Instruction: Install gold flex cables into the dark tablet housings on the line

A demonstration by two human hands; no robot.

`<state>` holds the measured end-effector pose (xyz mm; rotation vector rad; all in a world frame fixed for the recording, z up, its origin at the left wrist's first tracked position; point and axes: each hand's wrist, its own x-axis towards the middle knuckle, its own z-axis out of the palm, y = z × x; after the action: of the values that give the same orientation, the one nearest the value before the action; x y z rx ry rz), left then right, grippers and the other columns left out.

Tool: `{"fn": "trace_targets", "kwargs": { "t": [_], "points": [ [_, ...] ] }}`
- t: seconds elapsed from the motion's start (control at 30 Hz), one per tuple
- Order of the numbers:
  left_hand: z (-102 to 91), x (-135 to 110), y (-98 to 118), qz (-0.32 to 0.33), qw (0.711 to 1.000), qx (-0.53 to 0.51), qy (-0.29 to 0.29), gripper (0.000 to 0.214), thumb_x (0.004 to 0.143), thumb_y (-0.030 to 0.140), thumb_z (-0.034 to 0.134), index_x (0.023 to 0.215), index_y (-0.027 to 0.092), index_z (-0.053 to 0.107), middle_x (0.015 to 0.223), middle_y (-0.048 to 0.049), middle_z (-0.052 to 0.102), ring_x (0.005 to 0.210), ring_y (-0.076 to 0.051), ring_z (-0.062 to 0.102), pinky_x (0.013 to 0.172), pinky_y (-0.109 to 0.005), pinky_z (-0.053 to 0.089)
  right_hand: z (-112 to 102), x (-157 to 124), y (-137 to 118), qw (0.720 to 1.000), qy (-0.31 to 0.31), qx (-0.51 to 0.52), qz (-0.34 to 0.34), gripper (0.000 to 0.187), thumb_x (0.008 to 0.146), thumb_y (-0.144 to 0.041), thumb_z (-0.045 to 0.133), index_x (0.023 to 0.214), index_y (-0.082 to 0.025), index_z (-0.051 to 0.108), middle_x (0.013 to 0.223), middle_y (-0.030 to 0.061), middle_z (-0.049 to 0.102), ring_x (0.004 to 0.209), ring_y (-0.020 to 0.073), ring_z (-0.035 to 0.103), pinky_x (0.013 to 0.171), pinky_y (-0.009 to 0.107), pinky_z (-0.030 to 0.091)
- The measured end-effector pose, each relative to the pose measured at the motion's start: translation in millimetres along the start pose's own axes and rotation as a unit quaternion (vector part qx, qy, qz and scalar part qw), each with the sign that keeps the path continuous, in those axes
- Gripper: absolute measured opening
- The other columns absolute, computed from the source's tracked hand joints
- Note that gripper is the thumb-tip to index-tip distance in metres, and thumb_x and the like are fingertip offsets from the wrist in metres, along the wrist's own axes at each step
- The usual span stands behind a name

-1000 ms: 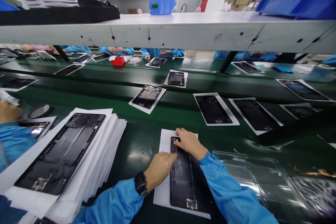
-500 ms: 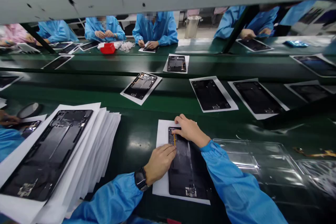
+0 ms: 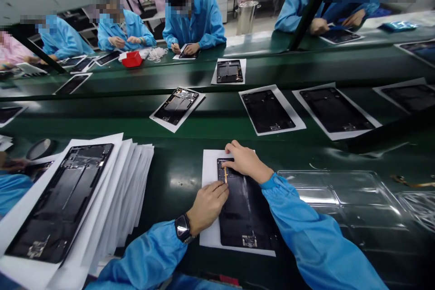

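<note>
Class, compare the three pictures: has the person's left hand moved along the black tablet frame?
No. The left hand stays at the tablet frame's left edge, fingertips beside the orange strip; only the camera tilted.

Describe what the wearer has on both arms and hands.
Both arms wear bright blue smock sleeves with gathered cuffs. The left wrist carries a black smartwatch on a dark strap. The left hand and right hand are bare: no gloves, no finger cots visible.
</note>
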<state>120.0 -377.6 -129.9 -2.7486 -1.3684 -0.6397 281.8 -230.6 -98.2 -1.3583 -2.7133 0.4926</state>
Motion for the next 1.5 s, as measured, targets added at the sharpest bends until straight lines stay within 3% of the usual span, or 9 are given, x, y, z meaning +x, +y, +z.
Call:
{"fn": "trace_targets", "kwargs": {
  "t": [0.3, 0.43, 0.53, 0.7, 0.83, 0.97, 1.17, 1.33, 1.5],
  "points": [
    [-7.3, 7, 3, -0.002, 0.999, -0.003, -0.046, 0.025, 0.101, 0.02, 0.042, 0.102, 0.011, 0.065, 0.108, -0.0119, 0.067, 0.106, -0.022, 0.062, 0.085, -0.036, 0.056, -9, -2, -10, 1.0, -0.008, -0.017, 0.025, 0.036, 0.083, -0.043, 0.072, 0.103, -0.02, 0.054, 0.105, 0.0058, 0.053, 0.079, 0.0208, 0.062, 0.064, 0.03, 0.04],
    [-24.1, 14, -5, -0.009, 0.994, -0.069, -0.084, 0.03, 0.098, 0.038, 0.05, 0.108, 0.012, 0.064, 0.111, -0.0115, 0.065, 0.11, -0.023, 0.058, 0.093, -0.037, 0.053, -18, -16, -15, 0.998, 0.001, 0.021, 0.053, 0.015, 0.089, -0.014, 0.058, 0.103, -0.016, 0.06, 0.104, 0.0107, 0.056, 0.093, 0.0229, 0.059, 0.078, 0.029, 0.042],
    [-33.1, 15, -15, -0.003, 0.992, -0.082, -0.1, 0.024, 0.098, 0.029, 0.05, 0.113, 0.015, 0.063, 0.127, -0.0104, 0.058, 0.123, -0.024, 0.051, 0.103, -0.039, 0.047, -23, -37, -10, 0.991, -0.053, 0.123, 0.023, 0.031, 0.084, 0.0, 0.045, 0.1, -0.017, 0.066, 0.1, 0.0081, 0.064, 0.092, 0.0197, 0.06, 0.081, 0.026, 0.042],
    [-39.1, 10, -21, 0.015, 0.986, -0.08, -0.143, 0.027, 0.095, 0.021, 0.051, 0.12, 0.018, 0.062, 0.139, -0.0107, 0.05, 0.133, -0.027, 0.041, 0.108, -0.044, 0.042, -35, -76, -10, 0.977, -0.089, 0.189, 0.034, 0.015, 0.088, -0.016, 0.055, 0.085, -0.022, 0.068, 0.084, 0.0022, 0.071, 0.082, 0.0206, 0.063, 0.076, 0.029, 0.043],
    [-42.8, 7, -20, 0.019, 0.983, -0.103, -0.153, 0.028, 0.094, 0.022, 0.053, 0.119, 0.019, 0.065, 0.145, -0.0115, 0.045, 0.138, -0.029, 0.036, 0.111, -0.047, 0.039, -35, -95, -23, 0.985, -0.041, 0.155, 0.068, 0.013, 0.092, -0.03, 0.055, 0.082, -0.023, 0.06, 0.065, -0.0007, 0.064, 0.063, 0.0193, 0.06, 0.06, 0.029, 0.037],
    [-42.1, 5, -26, -0.008, 0.975, -0.181, -0.127, 0.029, 0.092, 0.031, 0.059, 0.117, 0.018, 0.065, 0.145, -0.0108, 0.046, 0.138, -0.026, 0.037, 0.114, -0.042, 0.036, -21, -103, -41, 0.993, -0.022, 0.115, 0.03, 0.01, 0.096, -0.021, 0.046, 0.099, -0.022, 0.055, 0.082, 0.0029, 0.068, 0.072, 0.0198, 0.063, 0.062, 0.029, 0.038],
    [-38.6, 2, -42, -0.049, 0.971, -0.21, -0.101, 0.079, 0.08, 0.041, 0.075, 0.144, 0.018, 0.036, 0.151, -0.0161, 0.036, 0.143, -0.028, 0.03, 0.117, -0.045, 0.031, 4, -97, -70, 0.996, -0.063, -0.044, -0.043, 0.015, 0.093, -0.007, 0.044, 0.095, -0.017, 0.055, 0.087, 0.0053, 0.067, 0.071, 0.0206, 0.065, 0.058, 0.031, 0.037],
    [-36.2, 1, -42, -0.043, 0.974, -0.197, -0.106, 0.07, 0.078, 0.042, 0.077, 0.135, 0.017, 0.044, 0.151, -0.0177, 0.035, 0.142, -0.031, 0.03, 0.116, -0.047, 0.031, 10, -95, -81, 0.99, -0.046, -0.109, -0.075, 0.013, 0.094, -0.006, 0.046, 0.093, -0.016, 0.054, 0.084, 0.0055, 0.065, 0.071, 0.0216, 0.065, 0.055, 0.031, 0.034],
    [-31.2, 0, -41, -0.041, 0.977, -0.188, -0.095, 0.073, 0.074, 0.043, 0.08, 0.133, 0.016, 0.045, 0.15, -0.0188, 0.035, 0.142, -0.031, 0.031, 0.116, -0.046, 0.031, 12, -99, -81, 0.995, -0.05, -0.079, -0.038, 0.007, 0.095, -0.013, 0.051, 0.093, -0.017, 0.055, 0.083, 0.0034, 0.067, 0.068, 0.0199, 0.066, 0.055, 0.03, 0.035]
  ]
}}
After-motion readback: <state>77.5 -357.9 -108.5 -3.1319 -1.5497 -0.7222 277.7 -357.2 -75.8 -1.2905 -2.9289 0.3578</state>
